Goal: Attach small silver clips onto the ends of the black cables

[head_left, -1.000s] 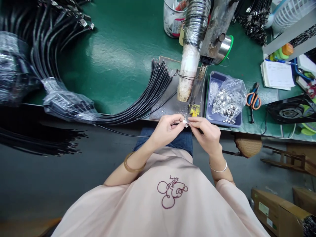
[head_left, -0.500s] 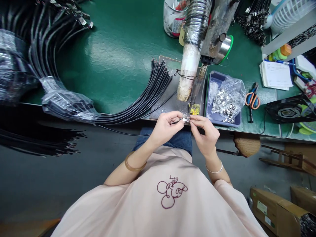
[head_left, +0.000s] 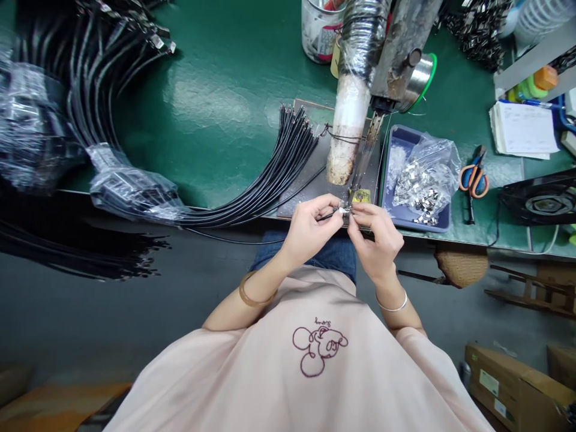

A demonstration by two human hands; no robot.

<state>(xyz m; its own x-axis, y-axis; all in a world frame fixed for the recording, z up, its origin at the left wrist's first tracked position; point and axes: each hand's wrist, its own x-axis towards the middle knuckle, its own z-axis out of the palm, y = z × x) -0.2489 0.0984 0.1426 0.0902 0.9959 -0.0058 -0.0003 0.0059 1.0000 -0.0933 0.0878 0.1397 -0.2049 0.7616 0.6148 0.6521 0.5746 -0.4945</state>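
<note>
My left hand (head_left: 312, 227) is closed in a pinch on the end of a black cable (head_left: 234, 241), which trails left along the bench's front edge. Close beside it, the thumb and fingertips of my right hand (head_left: 377, 237) press together at the cable's tip; what they hold is too small to make out. Just beyond the fingertips are the thin metal rods (head_left: 362, 168) of a fixture and a small yellow piece (head_left: 361, 196). A wide wrapped tube (head_left: 347, 129) points down beside the rods. Left of it a bundle of black cables (head_left: 256, 195) lies with its ends fanned out.
A blue tray (head_left: 443, 227) holds a plastic bag of metal connectors (head_left: 423, 180). Orange-handled cutters (head_left: 474, 180), a black fan (head_left: 549, 204) and a paper pad (head_left: 524, 129) lie further right. A wire spool (head_left: 414, 87) and a jar (head_left: 320, 33) stand behind. Wrapped cables (head_left: 135, 189) lie left.
The whole view has shifted slightly, so the bench things appear further right. Both hands stay together at the cable tip, with their fingers slightly closer in to the rods.
</note>
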